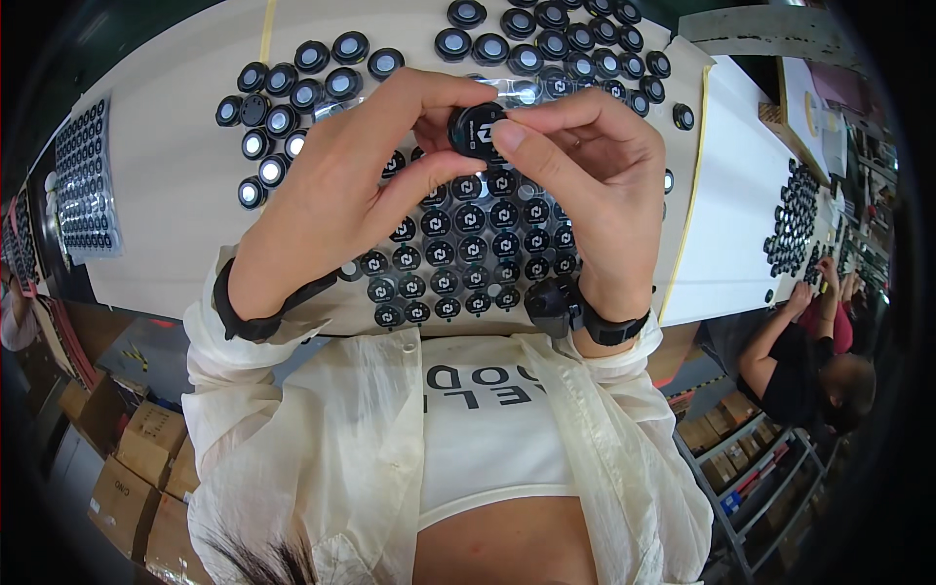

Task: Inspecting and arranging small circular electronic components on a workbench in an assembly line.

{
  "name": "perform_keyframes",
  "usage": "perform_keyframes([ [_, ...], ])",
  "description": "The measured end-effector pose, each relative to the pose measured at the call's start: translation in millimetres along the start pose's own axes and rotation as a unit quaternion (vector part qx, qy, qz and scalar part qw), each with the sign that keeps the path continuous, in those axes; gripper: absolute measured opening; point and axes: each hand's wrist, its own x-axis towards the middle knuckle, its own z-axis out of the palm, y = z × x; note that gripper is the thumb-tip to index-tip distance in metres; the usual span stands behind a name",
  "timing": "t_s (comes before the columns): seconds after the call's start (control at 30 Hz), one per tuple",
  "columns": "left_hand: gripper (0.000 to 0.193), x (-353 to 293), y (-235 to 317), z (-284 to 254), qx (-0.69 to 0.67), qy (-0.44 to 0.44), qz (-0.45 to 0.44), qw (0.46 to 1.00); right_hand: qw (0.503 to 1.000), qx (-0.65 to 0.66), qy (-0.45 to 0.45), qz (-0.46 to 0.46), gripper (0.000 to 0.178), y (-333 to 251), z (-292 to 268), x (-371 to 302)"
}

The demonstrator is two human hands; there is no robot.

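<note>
I see my left hand (336, 185) and right hand (595, 185) together pinching one round black disc (475, 130) above the sheet of matching discs (458, 253) on the table (175, 185).

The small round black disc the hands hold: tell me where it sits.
The small round black disc is pinched between left hand and right hand, upper centre of the head view, above the sheet of matching discs.

Pale tabletop (175, 195), curved by the lens across the upper frame. Clear sheet of black round stickers (458, 253) at centre, rows of them. Loose black round caps with pale centres (283, 107) clustered upper left, more caps (565, 44) upper middle. Second sticker sheet (86, 180) at far left edge. Another dark cluster (795, 219) at right.
</note>
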Motion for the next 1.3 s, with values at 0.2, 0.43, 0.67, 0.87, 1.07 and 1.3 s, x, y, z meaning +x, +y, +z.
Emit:
perform_keyframes([
  [0.2,0.040,5.3,-3.5,1.0,0.049,0.007,0.012,0.999,0.999,-0.048,-0.005,0.019,0.006,1.7,-3.3,4.0],
  [0.43,0.039,36.3,-6.0,-13.0,0.126,0.018,0.012,0.992,0.974,-0.195,-0.001,-0.116,0.025,17.6,-8.1,15.6],
  [0.67,0.015,165.9,-93.8,-104.3,0.540,0.074,0.072,0.835,0.981,-0.176,0.043,-0.061,0.036,11.9,-17.9,3.4],
  [0.87,0.015,164.1,-113.0,-116.2,0.605,0.014,-0.018,0.796,0.972,-0.227,0.037,-0.045,0.028,1.1,-33.8,3.0],
  [1.07,0.018,121.4,-19.0,-34.6,0.398,-0.149,0.047,0.904,0.926,-0.376,-0.008,-0.031,0.019,2.3,-56.1,7.5],
  [1.3,0.020,119.3,-41.5,-23.2,0.343,-0.125,0.032,0.930,0.892,-0.422,-0.149,-0.058,0.021,11.6,-32.7,26.6],
])
